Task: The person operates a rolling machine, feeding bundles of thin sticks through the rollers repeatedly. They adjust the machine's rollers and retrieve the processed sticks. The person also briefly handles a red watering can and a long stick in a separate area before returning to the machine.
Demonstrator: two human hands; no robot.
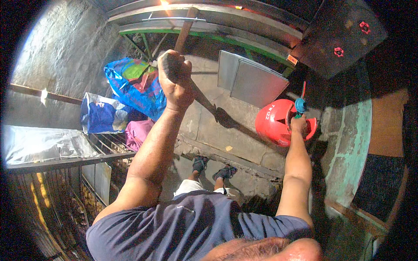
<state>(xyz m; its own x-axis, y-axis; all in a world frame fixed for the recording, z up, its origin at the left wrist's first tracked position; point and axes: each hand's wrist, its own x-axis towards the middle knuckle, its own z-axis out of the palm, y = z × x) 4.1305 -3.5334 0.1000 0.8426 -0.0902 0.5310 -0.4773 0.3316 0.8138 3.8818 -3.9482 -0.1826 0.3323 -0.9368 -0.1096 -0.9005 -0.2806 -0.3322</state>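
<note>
My left hand (176, 78) is raised in a fist around a brown wooden stick (185, 31), which points away toward the metal-edged table. The stick's dark near end shows between thumb and fingers. My right arm reaches down to a red gas cylinder (272, 122) on the floor at the right. There my right hand (298, 125) is closed on the lower part of a blue gas regulator (300, 105) inside the cylinder's collar. A reddish hose (304, 88) rises from the regulator. The fingertips of this hand are partly hidden.
A dark stove top (344, 35) with two pinkish-red knobs is at the upper right. Grey metal panels (250, 80) lean under the green-edged table (217, 40). Blue plastic bags (139, 93) and a pink bag (137, 132) lie left, above a metal rack (65, 163). A concrete step edge (235, 158) crosses before my feet.
</note>
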